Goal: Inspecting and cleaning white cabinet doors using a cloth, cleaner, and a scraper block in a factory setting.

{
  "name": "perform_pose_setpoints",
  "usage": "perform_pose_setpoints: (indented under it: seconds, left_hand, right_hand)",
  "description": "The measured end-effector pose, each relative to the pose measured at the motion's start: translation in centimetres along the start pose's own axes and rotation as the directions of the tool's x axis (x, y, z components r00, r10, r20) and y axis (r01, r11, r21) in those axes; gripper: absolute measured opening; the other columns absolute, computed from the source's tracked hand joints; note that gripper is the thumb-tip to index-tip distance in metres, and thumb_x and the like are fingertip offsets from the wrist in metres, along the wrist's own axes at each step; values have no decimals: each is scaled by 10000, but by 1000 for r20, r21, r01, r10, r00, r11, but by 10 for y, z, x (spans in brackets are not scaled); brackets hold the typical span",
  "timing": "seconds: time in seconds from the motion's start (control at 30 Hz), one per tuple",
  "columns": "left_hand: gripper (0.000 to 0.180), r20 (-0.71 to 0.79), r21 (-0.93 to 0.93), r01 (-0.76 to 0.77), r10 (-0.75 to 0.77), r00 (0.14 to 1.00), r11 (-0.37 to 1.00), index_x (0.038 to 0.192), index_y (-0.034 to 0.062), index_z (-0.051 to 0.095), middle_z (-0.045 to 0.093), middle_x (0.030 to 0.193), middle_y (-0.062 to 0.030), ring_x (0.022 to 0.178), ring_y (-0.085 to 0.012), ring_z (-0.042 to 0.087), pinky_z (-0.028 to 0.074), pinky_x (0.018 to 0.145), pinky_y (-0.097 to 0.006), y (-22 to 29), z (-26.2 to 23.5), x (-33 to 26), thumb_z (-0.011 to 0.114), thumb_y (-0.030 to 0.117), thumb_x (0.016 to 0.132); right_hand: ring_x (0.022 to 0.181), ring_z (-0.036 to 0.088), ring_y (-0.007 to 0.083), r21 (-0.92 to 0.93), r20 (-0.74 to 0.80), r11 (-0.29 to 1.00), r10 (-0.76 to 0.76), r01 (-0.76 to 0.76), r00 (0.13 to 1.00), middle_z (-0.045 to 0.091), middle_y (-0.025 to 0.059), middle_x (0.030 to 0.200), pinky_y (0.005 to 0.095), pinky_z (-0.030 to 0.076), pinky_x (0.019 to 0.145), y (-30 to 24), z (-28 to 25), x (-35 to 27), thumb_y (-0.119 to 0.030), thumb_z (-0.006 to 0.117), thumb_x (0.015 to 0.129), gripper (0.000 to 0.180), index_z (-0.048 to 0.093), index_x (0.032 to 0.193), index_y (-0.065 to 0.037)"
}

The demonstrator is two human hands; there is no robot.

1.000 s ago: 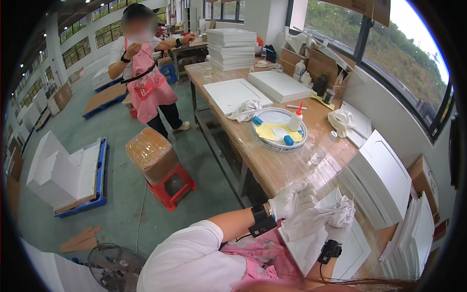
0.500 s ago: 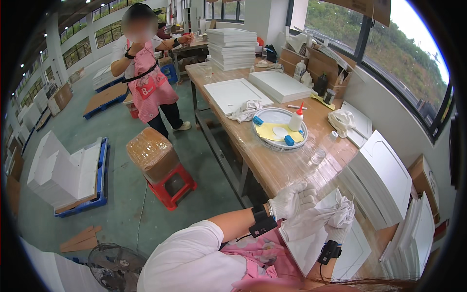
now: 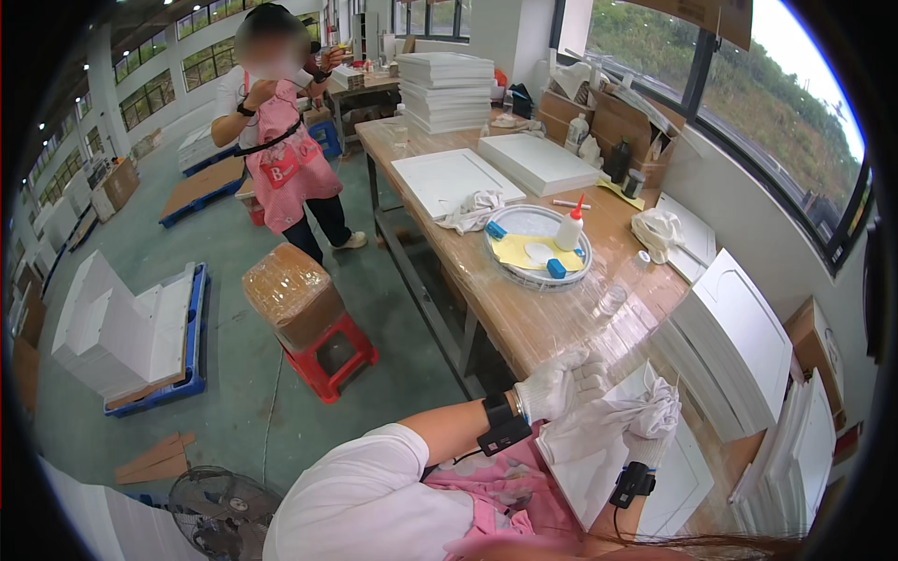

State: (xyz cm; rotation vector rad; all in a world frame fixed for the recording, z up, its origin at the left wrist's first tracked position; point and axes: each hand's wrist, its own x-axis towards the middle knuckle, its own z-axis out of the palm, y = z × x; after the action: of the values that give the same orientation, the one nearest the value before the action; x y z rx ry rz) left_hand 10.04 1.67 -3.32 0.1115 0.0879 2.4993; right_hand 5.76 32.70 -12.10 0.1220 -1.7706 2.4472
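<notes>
Both my hands wear white gloves. My left hand [image 3: 561, 383] grips the near upper edge of a white flat panel [image 3: 599, 467] that leans tilted against the wooden table's front edge [image 3: 505, 327]. My right hand [image 3: 650, 416] holds a bunched white cloth [image 3: 645, 402] pressed on the panel's face. A black band sits on each wrist.
On the table stand a round white tray [image 3: 538, 252] with a glue bottle, yellow sheet and blue blocks, white panels [image 3: 454, 178], a stack of boards [image 3: 444, 89] and more panels at right [image 3: 739, 346]. A person in a pink apron [image 3: 285, 159] stands near a red stool with a wrapped box [image 3: 299, 304].
The person in the pink apron has stepped slightly. My hands stay on the panel with the cloth, barely shifted.
</notes>
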Motion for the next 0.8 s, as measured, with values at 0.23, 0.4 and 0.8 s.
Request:
perform_pose_setpoints:
  seconds: [0.23, 0.4, 0.8]
  left_hand:
    - [288, 14, -15, -4, 5, 1000, 1000, 1167, 45, 641, 730, 1025, -111, 888, -269, 719, 595, 818, -411, 0, -4, -1, 522, 257, 1013]
    - [281, 21, -14, -1, 1, 1000, 1000, 1159, 42, 641, 729, 1026, -113, 890, -271, 718, 593, 825, -413, -2, -3, 2, 521, 249, 1013]
    - [268, -17, 5, -9, 9, 1000, 1000, 1146, 56, 648, 730, 1021, -108, 875, -267, 719, 599, 803, -409, 3, -4, 2, 532, 253, 1007]
  right_hand:
    - [1085, 546, 163, 19, 111, 997, -72, 70, 991, 561, 14, 1279, 321, 451, 961, -10, 22, -11, -329, 296, 1070, 394, 493, 1337, -117]
    - [1078, 548, 170, 334, 221, 943, -85, 6, 972, 562, 23, 1273, 314, 448, 962, -10, 12, -10, -326, 294, 1072, 392, 490, 1332, -109]
    - [1033, 543, 163, 40, 32, 997, -72, 71, 997, 567, 7, 1145, 297, 448, 927, -9, 28, -11, -302, 321, 1068, 337, 527, 1246, -104]
